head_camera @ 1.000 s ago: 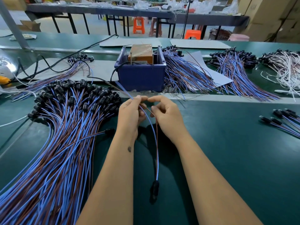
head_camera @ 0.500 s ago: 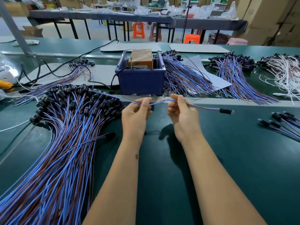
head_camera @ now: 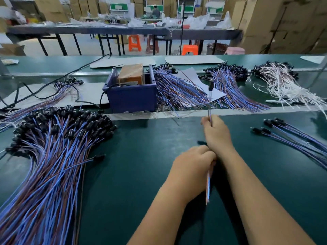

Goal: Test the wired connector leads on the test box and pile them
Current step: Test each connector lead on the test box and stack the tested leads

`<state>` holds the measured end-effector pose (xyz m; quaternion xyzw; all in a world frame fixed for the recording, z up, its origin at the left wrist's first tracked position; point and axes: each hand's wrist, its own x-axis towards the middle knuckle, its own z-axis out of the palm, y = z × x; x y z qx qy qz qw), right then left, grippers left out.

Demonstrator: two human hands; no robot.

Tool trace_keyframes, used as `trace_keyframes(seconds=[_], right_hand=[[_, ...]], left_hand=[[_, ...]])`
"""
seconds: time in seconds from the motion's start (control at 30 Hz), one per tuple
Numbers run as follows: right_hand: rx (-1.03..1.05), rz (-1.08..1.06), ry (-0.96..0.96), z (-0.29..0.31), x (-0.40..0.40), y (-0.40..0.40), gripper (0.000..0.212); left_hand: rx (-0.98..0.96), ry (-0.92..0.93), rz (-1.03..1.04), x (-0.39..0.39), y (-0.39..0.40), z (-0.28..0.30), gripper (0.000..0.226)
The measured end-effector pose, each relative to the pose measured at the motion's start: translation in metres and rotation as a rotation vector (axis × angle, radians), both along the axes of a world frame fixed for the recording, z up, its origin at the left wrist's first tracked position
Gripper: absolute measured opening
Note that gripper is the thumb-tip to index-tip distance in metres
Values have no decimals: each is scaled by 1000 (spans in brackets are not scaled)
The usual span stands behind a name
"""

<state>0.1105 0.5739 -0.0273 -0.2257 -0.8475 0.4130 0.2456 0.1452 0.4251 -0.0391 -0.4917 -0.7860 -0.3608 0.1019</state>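
Observation:
Both hands hold one blue and brown lead [head_camera: 209,101] over the green bench. My right hand [head_camera: 215,133] pinches it near the far end, with the black connector up beyond my fingers. My left hand [head_camera: 192,167] grips the lead nearer me, beside my right wrist; the bare wire ends stick out below it. A large pile of leads [head_camera: 53,147] with black connectors lies to the left. A small pile of leads [head_camera: 290,137] lies at the right. The blue bin [head_camera: 131,98] holding the orange test box [head_camera: 131,75] stands at the centre back.
Further bundles of blue and brown leads [head_camera: 178,89] and white leads [head_camera: 283,85] lie behind a metal strip [head_camera: 230,112]. A black cable [head_camera: 53,87] runs to the bin from the left. Benches, stools and cardboard boxes fill the background.
The lead was held sideways between both hands; now it points away from me. My right hand has moved right and forward, and my left hand has pulled back beside the right wrist.

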Motion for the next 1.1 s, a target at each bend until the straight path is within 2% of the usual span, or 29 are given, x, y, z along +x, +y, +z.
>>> trace_keyframes(seconds=[0.13, 0.27, 0.4, 0.47, 0.67, 0.8, 0.97, 1.1], right_hand=[[455, -4, -359, 0, 41, 48, 26], [741, -62, -425, -1, 80, 87, 27], [1019, -117, -489, 1, 112, 131, 22], [1089, -149, -507, 3, 124, 149, 18], [1104, -377, -775, 11, 130, 165, 19], [1077, -466, -705, 19, 108, 134, 29], [1060, -269, -470, 20, 61, 65, 18], [906, -66, -378, 13, 20, 3, 29]], left_hand=[[-102, 32, -189, 28, 34, 0, 34], [-152, 27, -313, 49, 56, 4, 41], [-182, -14, -293, 52, 64, 4, 36], [-163, -71, -292, 50, 64, 4, 33], [-130, -205, -298, 46, 64, 0, 32], [-73, -374, -258, 45, 63, -1, 30], [218, -701, -18, 30, 55, 1, 26], [480, -907, 275, -15, 27, 9, 29]])
